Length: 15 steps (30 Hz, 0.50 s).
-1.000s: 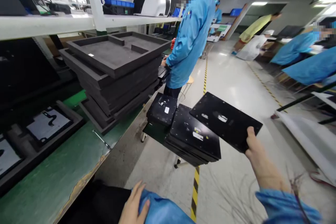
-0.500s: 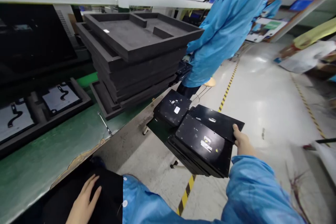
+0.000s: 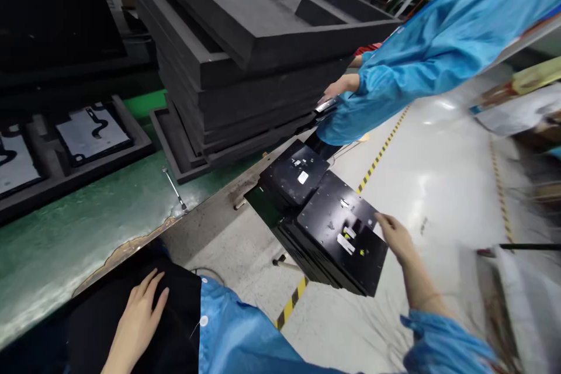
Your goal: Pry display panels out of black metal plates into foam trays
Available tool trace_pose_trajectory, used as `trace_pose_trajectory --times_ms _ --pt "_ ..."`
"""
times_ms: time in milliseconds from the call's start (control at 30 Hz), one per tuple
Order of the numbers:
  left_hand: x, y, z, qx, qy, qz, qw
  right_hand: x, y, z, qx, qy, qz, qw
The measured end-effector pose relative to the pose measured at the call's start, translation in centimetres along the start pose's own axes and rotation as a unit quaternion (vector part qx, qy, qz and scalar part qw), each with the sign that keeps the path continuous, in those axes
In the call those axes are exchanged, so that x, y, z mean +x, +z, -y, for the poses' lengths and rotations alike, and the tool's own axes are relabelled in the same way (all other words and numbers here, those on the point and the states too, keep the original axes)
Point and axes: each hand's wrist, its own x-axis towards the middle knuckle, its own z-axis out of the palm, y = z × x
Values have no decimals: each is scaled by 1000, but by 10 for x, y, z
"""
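Note:
My right hand [image 3: 398, 241] reaches out to the right, its fingertips closed at the far right edge of a flat black panel [image 3: 335, 201]. That panel lies over a stack of similar black panels [image 3: 326, 257] with screw points and small white and yellow labels. How far the fingers wrap under the edge is hidden. A second black pile [image 3: 294, 172] with a white label sits beside it, on a dark green board [image 3: 265, 207]. My left hand [image 3: 137, 318] rests on the black cloth over my lap, fingers stretched out and holding nothing.
Dark grey foam trays [image 3: 263, 87] are stacked high on the green bench [image 3: 96, 198]. A metal hand tool [image 3: 174, 188] lies near the bench's worn edge. At left, another foam tray [image 3: 140, 140] holds silvery plates. A co-worker in a blue sleeve [image 3: 416, 64] stands beyond the stacks.
The panel at my right hand has shifted from behind the stack to over it. My view has tilted down. The co-worker's hands now show beside the foam trays. My left hand stays put.

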Motion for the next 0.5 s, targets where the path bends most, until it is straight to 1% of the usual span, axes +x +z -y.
trace_pose_trajectory --times_ms 67,100,133,167,200,233,267,333,400,500 --pt "9 2 -4 11 21 6 1000 -43 18 14 11 -50 66 997" --pt "13 3 -6 18 30 10 999 -66 28 22 11 -87 91 992" --pt "17 5 -8 27 35 17 999 -90 38 30 -5 -143 122 982" --pt "20 6 -10 38 37 25 998 -112 48 37 -31 -180 140 973" --pt "23 8 -11 51 37 35 997 -131 56 43 -59 -202 147 967" --pt "26 9 -12 65 36 47 996 -146 63 48 -91 -208 140 964" --pt "28 10 -12 80 36 57 994 -156 68 51 -118 -196 117 966" --pt "32 13 -11 105 41 73 991 -164 75 52 -152 -161 54 974" --pt "34 15 -6 114 48 79 989 -161 77 47 -160 -148 11 976" --pt "36 18 2 102 51 68 991 -147 75 35 -164 -160 15 973"
